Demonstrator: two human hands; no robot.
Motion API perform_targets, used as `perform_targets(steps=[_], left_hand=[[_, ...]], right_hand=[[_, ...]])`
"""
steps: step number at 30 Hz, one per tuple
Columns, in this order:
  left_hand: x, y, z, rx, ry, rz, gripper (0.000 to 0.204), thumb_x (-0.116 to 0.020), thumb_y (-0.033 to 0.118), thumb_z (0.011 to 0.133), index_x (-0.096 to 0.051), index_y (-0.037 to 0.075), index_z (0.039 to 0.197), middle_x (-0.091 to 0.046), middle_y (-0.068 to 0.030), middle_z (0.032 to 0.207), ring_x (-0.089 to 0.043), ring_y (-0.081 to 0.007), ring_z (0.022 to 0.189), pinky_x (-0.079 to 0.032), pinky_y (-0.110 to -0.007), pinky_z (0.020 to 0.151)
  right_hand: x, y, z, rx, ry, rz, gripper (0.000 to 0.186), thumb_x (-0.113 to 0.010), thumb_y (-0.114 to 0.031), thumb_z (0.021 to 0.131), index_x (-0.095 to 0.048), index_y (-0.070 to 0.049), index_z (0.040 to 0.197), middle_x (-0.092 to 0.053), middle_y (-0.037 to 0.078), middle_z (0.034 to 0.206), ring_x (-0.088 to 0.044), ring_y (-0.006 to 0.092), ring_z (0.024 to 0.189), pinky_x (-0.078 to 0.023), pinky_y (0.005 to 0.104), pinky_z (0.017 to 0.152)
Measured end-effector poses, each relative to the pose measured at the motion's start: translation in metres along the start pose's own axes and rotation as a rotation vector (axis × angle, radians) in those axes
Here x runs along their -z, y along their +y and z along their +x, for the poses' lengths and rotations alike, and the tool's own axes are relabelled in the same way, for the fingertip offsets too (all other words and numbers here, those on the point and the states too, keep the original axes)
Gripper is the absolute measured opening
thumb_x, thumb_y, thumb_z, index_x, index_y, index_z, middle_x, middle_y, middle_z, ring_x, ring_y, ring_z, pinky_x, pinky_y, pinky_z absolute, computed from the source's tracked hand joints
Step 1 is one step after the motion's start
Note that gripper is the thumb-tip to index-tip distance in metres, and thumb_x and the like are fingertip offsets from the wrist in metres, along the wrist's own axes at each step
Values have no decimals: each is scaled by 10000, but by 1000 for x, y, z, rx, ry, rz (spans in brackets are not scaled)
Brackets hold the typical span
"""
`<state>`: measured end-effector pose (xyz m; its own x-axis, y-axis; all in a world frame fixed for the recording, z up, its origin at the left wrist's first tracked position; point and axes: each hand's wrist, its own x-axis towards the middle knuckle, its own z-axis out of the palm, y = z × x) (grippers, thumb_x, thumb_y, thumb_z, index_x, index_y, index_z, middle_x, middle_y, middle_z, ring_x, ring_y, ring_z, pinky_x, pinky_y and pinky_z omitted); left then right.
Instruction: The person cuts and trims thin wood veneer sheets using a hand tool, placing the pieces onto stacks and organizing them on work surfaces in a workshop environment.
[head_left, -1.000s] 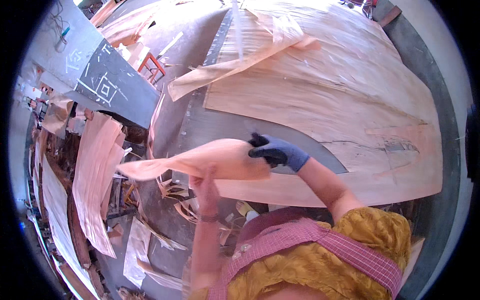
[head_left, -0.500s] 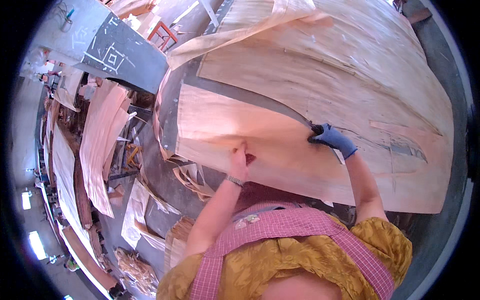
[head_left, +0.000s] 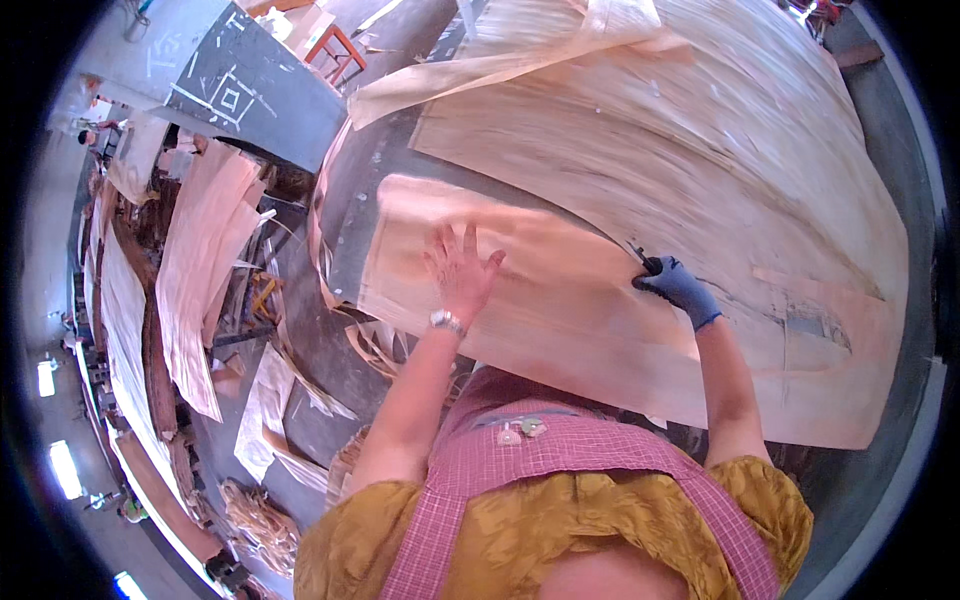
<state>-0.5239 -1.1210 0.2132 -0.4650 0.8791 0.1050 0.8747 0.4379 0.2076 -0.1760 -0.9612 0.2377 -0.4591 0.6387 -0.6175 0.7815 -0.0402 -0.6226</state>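
Observation:
My left hand point(head_left: 462, 270), bare with a band at the wrist, lies with spread fingers on a smaller peach veneer sheet point(head_left: 540, 260). My right hand point(head_left: 675, 290), in a blue and black glove, is closed on a dark cutting tool point(head_left: 645, 258) at that sheet’s upper right edge. A large veneer layer point(head_left: 640, 150) lies beyond, on a grey bench surface point(head_left: 355, 230), with a narrow grey gap along its curved edge. A long folded veneer strip point(head_left: 440, 82) lies across its upper left.
A grey panel point(head_left: 250, 100) with white markings and a red-framed stool point(head_left: 335, 52) are at upper left. Stacked veneer sheets point(head_left: 200, 260) stand left, with scraps point(head_left: 260, 410) on the floor below. A small figure of a person point(head_left: 95, 140) shows at far left.
The small sheet, raised and bent earlier, now lies down on the bench. My left hand has moved up it and spread its fingers. My gloved hand has shifted right with the tool.

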Motion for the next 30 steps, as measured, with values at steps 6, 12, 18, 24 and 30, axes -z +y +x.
perform_targets(steps=[6,12,18,24,30], left_hand=[[-30,-17,50,44,-148,68,851,-492,716,811,-218,327,1517,-101,-162,1589,-87,-453,1435,-111,-737,1047],[-44,-36,78,19,-52,78,860,-458,761,797,-238,333,1509,-134,-166,1579,-103,-472,1426,-107,-745,1043],[-34,-28,91,24,-124,92,857,-463,759,796,-233,339,1507,-147,-171,1571,-110,-488,1417,-112,-743,1042],[-31,-33,103,48,-125,93,849,-473,748,801,-188,376,1509,-122,-169,1577,-109,-484,1419,-94,-738,1050],[-40,-36,130,14,-149,88,871,-432,777,796,-143,383,1518,-55,-142,1599,-61,-481,1431,-40,-736,1056]], right_hand=[[-11,20,-1,57,141,64,290,-753,-264,776,-655,6,818,-543,-24,667,-458,88,620,-392,310,557],[-12,-26,1,-62,154,-60,340,-744,-302,767,-681,15,870,-598,30,662,-489,113,620,-419,330,577],[-15,7,18,77,90,0,330,-760,-321,756,-691,-21,873,-605,45,653,-511,122,617,-427,329,584],[-5,-15,26,8,30,-124,313,-753,-329,762,-678,-35,835,-611,79,648,-569,165,617,-444,343,584],[-5,-17,24,5,13,-233,329,-746,-325,761,-619,-21,765,-570,78,632,-533,172,581,-418,359,552]])
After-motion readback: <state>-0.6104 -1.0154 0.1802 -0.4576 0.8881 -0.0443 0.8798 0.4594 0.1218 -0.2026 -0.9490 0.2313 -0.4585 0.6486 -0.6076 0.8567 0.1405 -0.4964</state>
